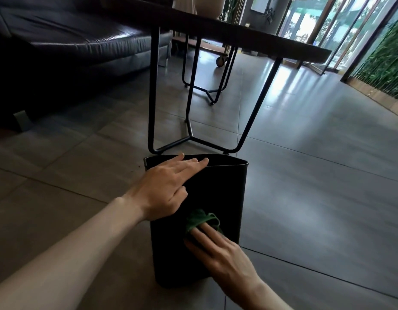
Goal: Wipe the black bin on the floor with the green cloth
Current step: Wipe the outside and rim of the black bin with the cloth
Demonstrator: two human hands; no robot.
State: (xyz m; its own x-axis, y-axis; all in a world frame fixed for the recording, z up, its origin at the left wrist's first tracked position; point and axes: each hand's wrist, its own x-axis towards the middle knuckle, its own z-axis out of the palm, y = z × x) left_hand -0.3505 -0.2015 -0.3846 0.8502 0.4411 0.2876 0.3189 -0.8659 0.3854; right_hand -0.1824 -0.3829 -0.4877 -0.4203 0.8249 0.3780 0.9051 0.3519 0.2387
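The black bin [222, 193] stands on the grey tiled floor, low in the middle of the view, its open top facing away from me. My left hand [169, 186] lies flat on the bin's near side close to the rim, fingers spread, holding nothing. The green cloth [202, 218] is bunched against the bin's front wall. My right hand [218, 249] presses on the cloth with fingers stretched out over it. Part of the cloth is hidden under those fingers.
A dark table with thin black metal legs [256, 113] stands just behind the bin. A dark leather sofa [70, 34] fills the upper left. Glass doors [327, 25] and a green plant wall [383, 59] are at the right. Open tiled floor [316, 175] lies to the right.
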